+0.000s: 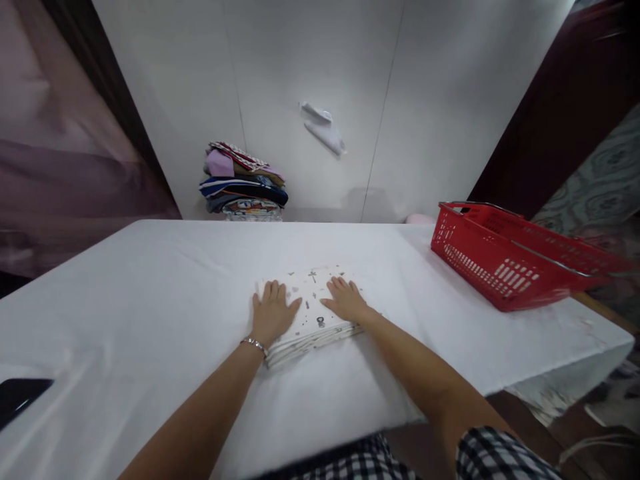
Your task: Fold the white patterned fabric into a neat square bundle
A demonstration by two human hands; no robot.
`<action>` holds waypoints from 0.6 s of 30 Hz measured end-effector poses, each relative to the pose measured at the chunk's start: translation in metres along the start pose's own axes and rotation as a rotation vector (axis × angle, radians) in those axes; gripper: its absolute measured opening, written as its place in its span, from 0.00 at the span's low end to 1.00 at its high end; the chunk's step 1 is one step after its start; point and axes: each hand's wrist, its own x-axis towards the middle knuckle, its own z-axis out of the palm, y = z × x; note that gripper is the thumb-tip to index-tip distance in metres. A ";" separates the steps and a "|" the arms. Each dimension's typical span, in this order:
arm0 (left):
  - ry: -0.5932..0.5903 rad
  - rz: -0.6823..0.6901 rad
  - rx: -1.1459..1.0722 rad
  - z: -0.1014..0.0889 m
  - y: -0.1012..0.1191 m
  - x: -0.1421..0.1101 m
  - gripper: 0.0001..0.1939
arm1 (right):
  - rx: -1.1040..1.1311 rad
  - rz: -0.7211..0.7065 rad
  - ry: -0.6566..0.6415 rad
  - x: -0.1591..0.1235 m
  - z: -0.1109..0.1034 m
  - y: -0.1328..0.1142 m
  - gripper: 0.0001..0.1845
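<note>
A folded white cloth [313, 313] with small dark and grey printed figures lies in several layers on the white-covered table [165, 293]. My left hand [273, 310] rests flat on its left part, fingers spread, palm down; a metal bracelet circles that wrist. On the cloth's right part lies my right hand [347, 300], also flat with the fingers apart. Both hands touch the top layer and grasp nothing. The layered folded edges show along the near side of the cloth.
A red plastic basket [480, 257] stands at the table's right side. Beyond the far edge is a stack of folded clothes [245, 183] against the pale wall. A dark flat object [23, 397] lies at the left edge. White socks-like items [324, 130] hang on the wall.
</note>
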 end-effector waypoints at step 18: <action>-0.023 0.110 -0.037 -0.010 0.005 -0.051 0.33 | 0.015 -0.088 0.077 -0.039 0.007 -0.012 0.36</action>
